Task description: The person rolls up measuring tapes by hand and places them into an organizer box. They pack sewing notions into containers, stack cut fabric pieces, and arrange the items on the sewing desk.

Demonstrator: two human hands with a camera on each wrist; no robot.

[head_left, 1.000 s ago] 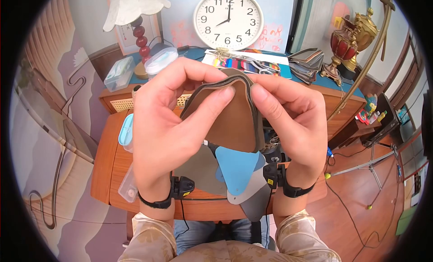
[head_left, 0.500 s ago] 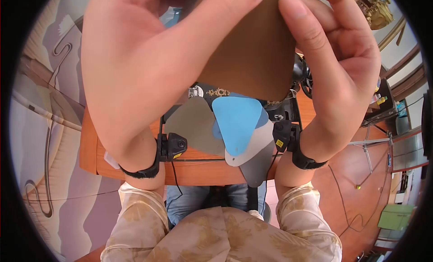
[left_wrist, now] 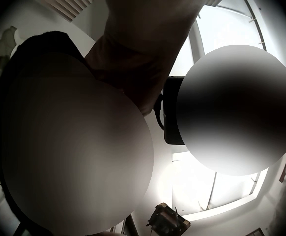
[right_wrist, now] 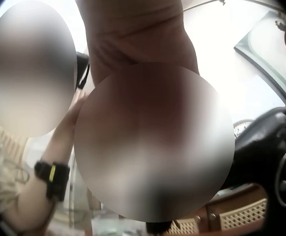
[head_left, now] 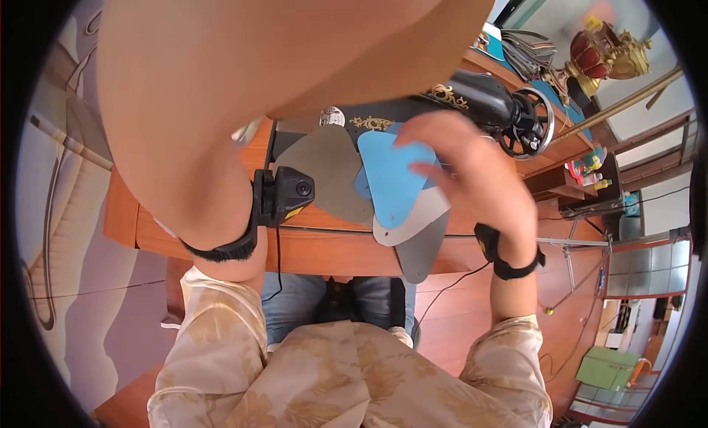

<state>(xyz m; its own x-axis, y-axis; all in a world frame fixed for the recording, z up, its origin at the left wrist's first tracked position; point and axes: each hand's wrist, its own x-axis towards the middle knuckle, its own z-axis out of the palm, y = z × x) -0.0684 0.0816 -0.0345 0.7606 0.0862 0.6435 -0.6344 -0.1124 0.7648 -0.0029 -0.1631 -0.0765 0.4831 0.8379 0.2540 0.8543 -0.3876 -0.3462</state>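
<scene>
My left hand (head_left: 295, 52) is raised close to the head camera, its fingers out of the top of that view. In the left wrist view a dark, rounded edge of the brown leather-like pieces (left_wrist: 49, 44) shows beside it; a blurred disc covers the grip. Over the table, my right hand (head_left: 479, 170) is motion-blurred, thumb and fingers apart with nothing between them. Its fingertips overlap the right side of a blue rounded-triangle piece (head_left: 394, 174). Under and around that lie a grey-brown piece (head_left: 324, 170), a light grey piece (head_left: 413, 218) and a dark grey piece (head_left: 420, 255) hanging past the table edge.
A black sewing machine (head_left: 479, 96) with gold ornament and a handwheel (head_left: 542, 122) stands behind the pieces. The wooden table's front edge (head_left: 214, 255) is near my lap. Farther back right are a bundle of dark sheets (head_left: 527, 52) and a red-and-gold ornament (head_left: 594, 56).
Both hands pinched the brown pieces and lifted them toward the camera. The right hand has let go and come down to the blue piece; the left has risen farther.
</scene>
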